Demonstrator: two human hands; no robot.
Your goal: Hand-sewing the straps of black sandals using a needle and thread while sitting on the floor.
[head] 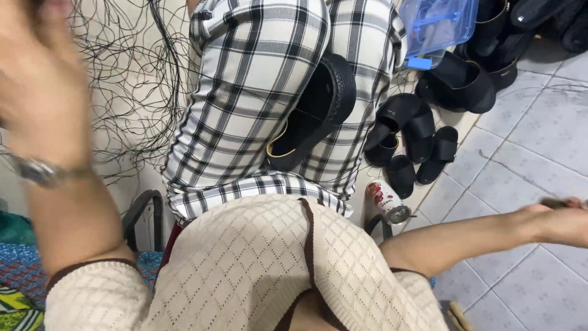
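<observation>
Our left hand [37,79] is raised close to the camera, blurred; we cannot tell how it is set, and a watch [37,171] sits on its wrist. Black cords [131,67] tangle behind it. On our checked lap lies a black sandal [315,110], sole ribbed, inner edge tan. More sandals [410,144] crowd the floor [527,147] beside a can [387,202]. Our right hand [566,217] reaches to the frame's edge, its grip unclear.
</observation>
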